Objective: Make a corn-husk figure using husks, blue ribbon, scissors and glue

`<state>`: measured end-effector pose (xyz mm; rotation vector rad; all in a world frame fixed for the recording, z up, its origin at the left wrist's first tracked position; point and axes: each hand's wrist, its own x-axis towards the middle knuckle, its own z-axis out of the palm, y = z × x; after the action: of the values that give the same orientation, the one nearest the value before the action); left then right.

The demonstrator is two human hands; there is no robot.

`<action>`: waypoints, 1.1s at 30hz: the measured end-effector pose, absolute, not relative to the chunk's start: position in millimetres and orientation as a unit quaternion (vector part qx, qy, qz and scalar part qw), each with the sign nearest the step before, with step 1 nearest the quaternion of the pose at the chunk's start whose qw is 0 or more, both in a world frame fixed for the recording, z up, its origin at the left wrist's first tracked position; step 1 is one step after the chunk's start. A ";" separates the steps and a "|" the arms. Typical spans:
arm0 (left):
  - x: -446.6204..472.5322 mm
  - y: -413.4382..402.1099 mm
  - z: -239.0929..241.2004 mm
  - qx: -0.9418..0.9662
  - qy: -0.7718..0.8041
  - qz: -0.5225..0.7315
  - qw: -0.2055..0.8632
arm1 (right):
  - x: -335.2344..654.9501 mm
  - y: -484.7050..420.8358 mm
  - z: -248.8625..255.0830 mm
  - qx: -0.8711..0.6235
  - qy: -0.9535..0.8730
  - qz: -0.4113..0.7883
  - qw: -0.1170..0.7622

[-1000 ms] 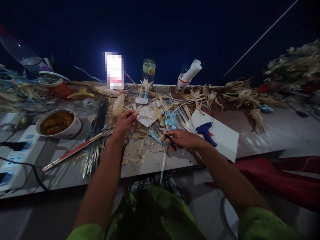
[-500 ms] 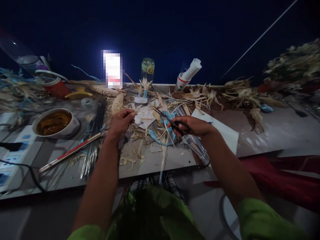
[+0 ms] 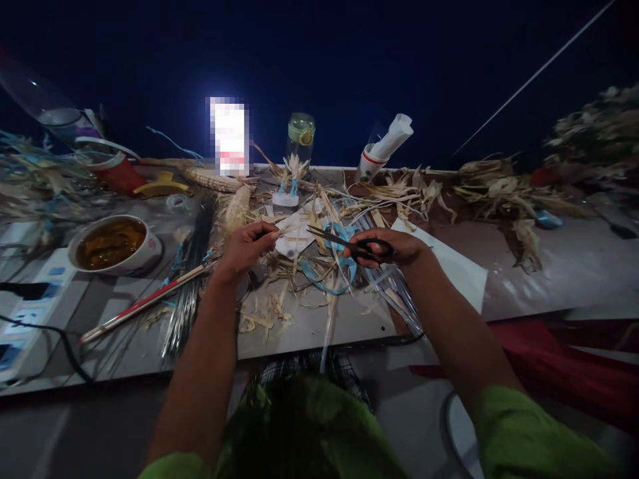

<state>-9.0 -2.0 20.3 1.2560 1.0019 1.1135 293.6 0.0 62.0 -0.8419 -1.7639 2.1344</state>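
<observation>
My left hand (image 3: 245,249) is closed in a pinch on a small pale strip of corn husk (image 3: 282,231), mostly hidden by the fingertips. With my right hand (image 3: 402,246) I grip black-handled scissors (image 3: 325,235), their blades pointing left toward the husk strip and slightly apart. Under both hands lie husk scraps (image 3: 282,271) and a blue ribbon (image 3: 322,283). Just beyond the left hand is a corn cob (image 3: 238,205). A small husk figure with blue ties (image 3: 294,176) stands on a round white base (image 3: 285,199).
On the left are a bowl of brown liquid (image 3: 110,246), a power strip (image 3: 42,306), a red-and-white stick (image 3: 144,301) and a bundle of wires (image 3: 182,319). A bottle (image 3: 300,136), a lit screen (image 3: 229,136) and a cup with rolled paper (image 3: 370,163) stand at the back.
The scissors have turned to a more level angle, with the blades nearer my left hand. The left hand keeps its pinch. The whole view has shifted slightly.
</observation>
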 end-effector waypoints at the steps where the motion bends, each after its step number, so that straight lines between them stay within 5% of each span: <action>1: -9.5 -2.2 19.8 0.537 0.420 0.468 0.562 | 295.5 2.0 62.7 -0.287 -0.608 0.730 0.122; 26: -13.6 -9.0 28.1 0.609 0.345 0.354 0.620 | 300.7 27.5 73.1 -0.337 -0.583 0.737 -0.056; 33: -13.3 -9.2 27.0 0.611 0.336 0.340 0.631 | 297.0 35.6 68.6 -0.228 -0.592 0.770 -0.066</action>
<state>-13.3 -9.2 27.0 1.3983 0.7680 0.7790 297.0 35.6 68.6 -0.7481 -1.9435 2.5262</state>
